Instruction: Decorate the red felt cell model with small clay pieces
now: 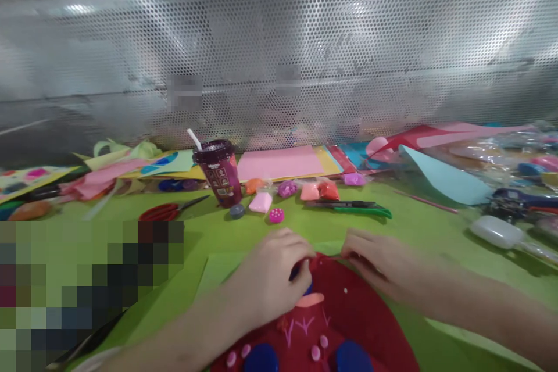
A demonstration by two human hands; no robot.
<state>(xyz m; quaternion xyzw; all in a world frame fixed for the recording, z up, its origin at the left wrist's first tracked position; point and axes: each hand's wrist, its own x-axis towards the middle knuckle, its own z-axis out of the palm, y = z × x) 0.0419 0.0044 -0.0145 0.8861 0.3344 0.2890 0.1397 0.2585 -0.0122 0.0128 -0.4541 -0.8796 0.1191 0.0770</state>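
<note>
A red felt craft piece (349, 314) lies on the green table surface (244, 244) in front of me, with pink dots, pink stitch-like marks, a peach strip and two blue round pieces on it. My left hand (270, 279) is curled at its top edge, fingers pinched on a small dark blue bit. My right hand (379, 261) rests palm down on the upper right edge of the red piece, fingers bent and pressed on it.
A dark purple cup with a straw (220, 171) stands behind, among clay lumps (288, 189), red scissors (168, 211), green-handled scissors (353, 207), coloured paper sheets (281, 163) and a white case (497, 231). A perforated metal wall (279, 58) closes the back.
</note>
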